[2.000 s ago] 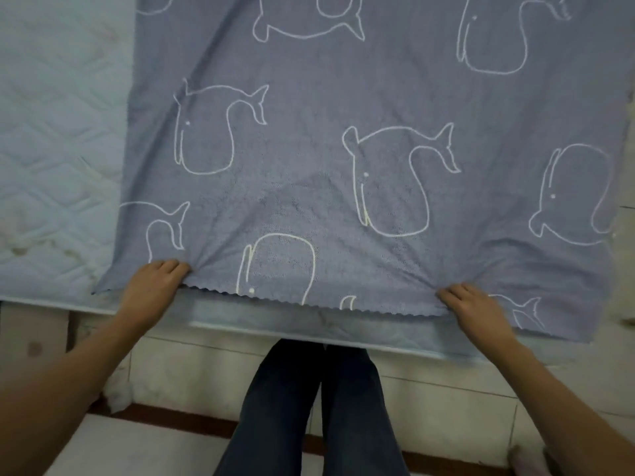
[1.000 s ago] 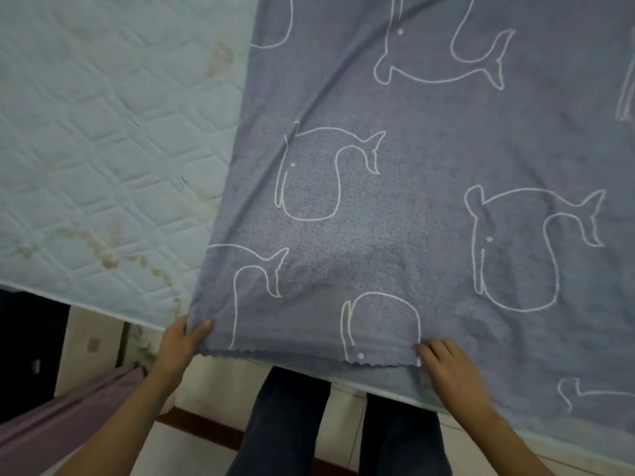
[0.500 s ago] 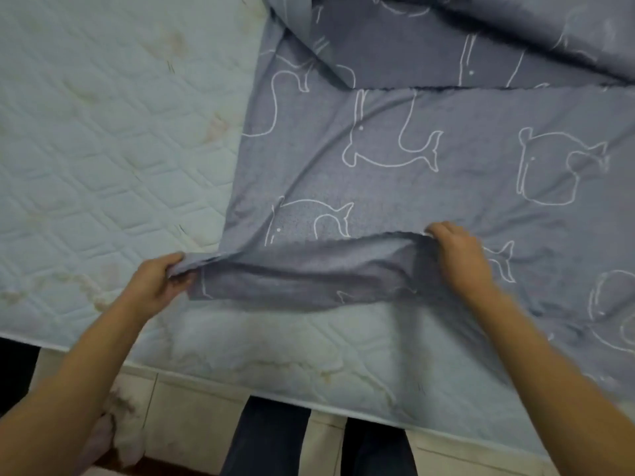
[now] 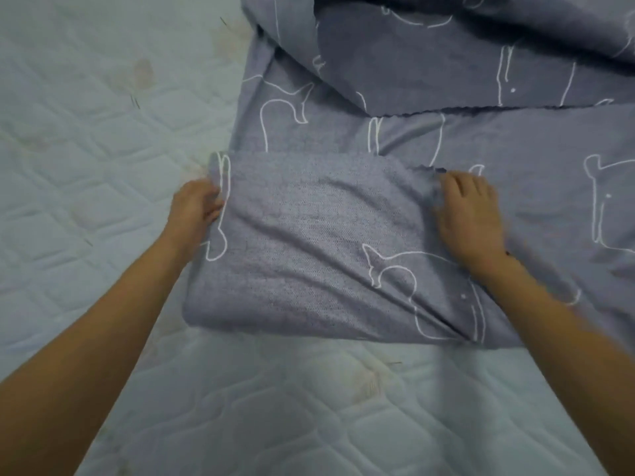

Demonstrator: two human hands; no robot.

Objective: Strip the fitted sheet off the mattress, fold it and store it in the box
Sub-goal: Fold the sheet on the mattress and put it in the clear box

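Fitted sheet (image 4: 309, 242), grey with white whale outlines, lies on the bare quilted mattress (image 4: 103, 166), right of centre. Its near hem is now folded away from the person, the flap flat on the sheet; half a second ago it was only a lifted narrow roll. Left hand (image 4: 196, 206) pinches the flap's left edge. Right hand (image 4: 472, 218), fingers curled, holds its scalloped far corner.

A few thin dark strands (image 4: 135, 102) lie scattered (hair or thread, cannot tell), near brownish stains (image 4: 142, 72).
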